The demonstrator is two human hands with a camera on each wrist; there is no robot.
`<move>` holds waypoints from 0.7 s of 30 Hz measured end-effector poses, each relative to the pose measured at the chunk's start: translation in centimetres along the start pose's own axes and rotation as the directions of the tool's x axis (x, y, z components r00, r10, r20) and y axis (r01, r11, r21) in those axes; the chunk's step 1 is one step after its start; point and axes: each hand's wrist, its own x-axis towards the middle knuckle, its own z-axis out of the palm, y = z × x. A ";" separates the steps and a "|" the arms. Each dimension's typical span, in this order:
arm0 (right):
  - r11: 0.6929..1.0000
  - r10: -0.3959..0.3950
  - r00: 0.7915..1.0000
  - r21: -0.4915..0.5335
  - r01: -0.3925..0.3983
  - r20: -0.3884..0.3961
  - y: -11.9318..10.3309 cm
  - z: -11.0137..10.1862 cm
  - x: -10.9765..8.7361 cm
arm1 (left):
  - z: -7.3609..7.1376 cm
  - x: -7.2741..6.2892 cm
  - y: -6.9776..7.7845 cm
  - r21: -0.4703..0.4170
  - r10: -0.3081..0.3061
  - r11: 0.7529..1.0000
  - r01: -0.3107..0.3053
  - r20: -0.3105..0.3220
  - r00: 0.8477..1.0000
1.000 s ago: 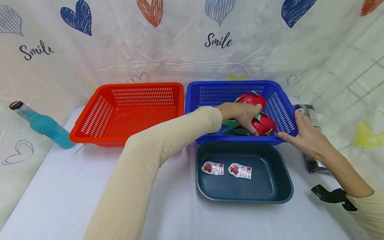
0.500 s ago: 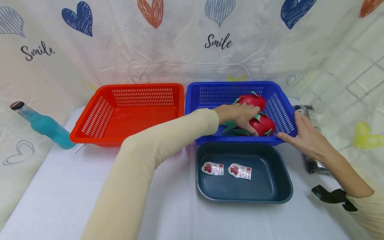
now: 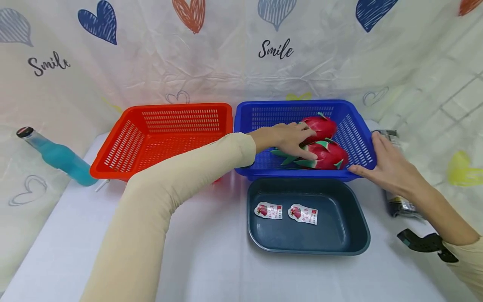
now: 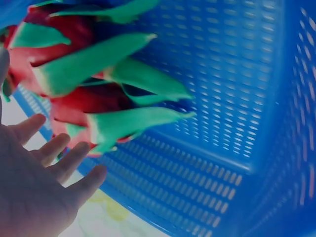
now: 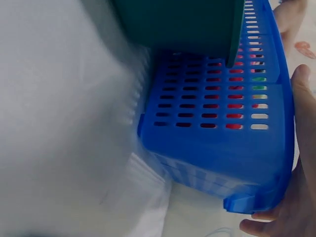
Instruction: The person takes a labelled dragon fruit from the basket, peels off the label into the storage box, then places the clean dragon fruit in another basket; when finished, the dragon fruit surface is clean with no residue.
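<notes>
Two red dragon fruits with green scales lie side by side in the blue basket (image 3: 260, 107), the front one (image 3: 330, 157) and the back one (image 3: 322, 128). My left hand (image 3: 288, 138) hovers over their leafy left ends, fingers spread. In the left wrist view that hand (image 4: 42, 185) shows an empty palm beside the green leaves (image 4: 94, 61). My right hand (image 3: 394, 170) holds the basket's right front corner, thumb along the rim and fingers round the outer side. The right wrist view shows the basket's slotted front wall (image 5: 207, 143) with red fruit behind it.
A dark tray (image 3: 309, 247) with two dragon fruit labels (image 3: 303, 214) stands in front of the blue basket. To its left is a red basket (image 3: 181, 108). A blue bottle (image 3: 64, 159) stands far left; a dark package (image 3: 401, 205) lies right, behind my right hand.
My left hand has lifted off the dragon fruits and drawn back to the left, its fingers spreading. The right hand stays on the basket corner.
</notes>
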 end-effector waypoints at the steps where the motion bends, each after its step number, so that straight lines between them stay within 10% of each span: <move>1: 1.000 -0.005 1.000 -0.008 0.005 -0.007 -0.2 -0.1 0.0 | 0.0 -0.1 -0.2 -0.001 -0.004 1.000 0.004 -0.010 1.000; 12: 0.990 -0.092 0.994 -0.116 0.085 -0.055 -2.6 -0.4 0.8 | -1.5 -2.4 -3.1 0.033 -0.055 0.998 0.060 -0.143 0.988; 21: 0.966 -0.159 0.987 -0.214 0.147 -0.037 -5.3 -0.2 1.4 | -0.2 -5.9 -5.9 -0.046 -0.269 0.962 0.268 -0.291 0.918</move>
